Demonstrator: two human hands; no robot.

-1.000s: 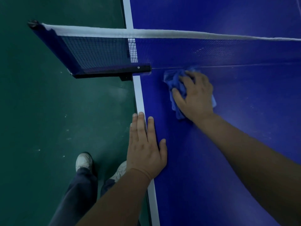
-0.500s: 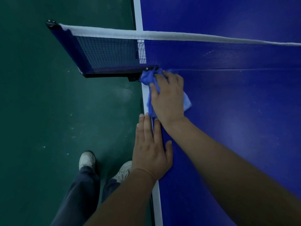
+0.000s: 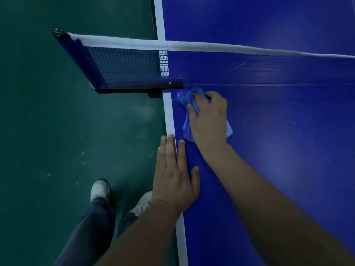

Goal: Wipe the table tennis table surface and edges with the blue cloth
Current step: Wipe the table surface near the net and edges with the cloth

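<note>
Crumpled blue cloth (image 3: pixel 186 97): on blue table-tennis bench (image 3: pixel 278 150), beside black net clamp (image 3: pixel 138 87); right hand (image 3: pixel 208 120) grips it, pressing down to scrub. Left hand (image 3: pixel 173 175): flat, fingers straight, on white edge stripe (image 3: pixel 169 116), likely bracing.

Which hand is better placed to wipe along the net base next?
Likely the right. The right hand grips the blue cloth on the table, just below the net clamp. The left hand lies flat on the white edge line, holding nothing.
</note>
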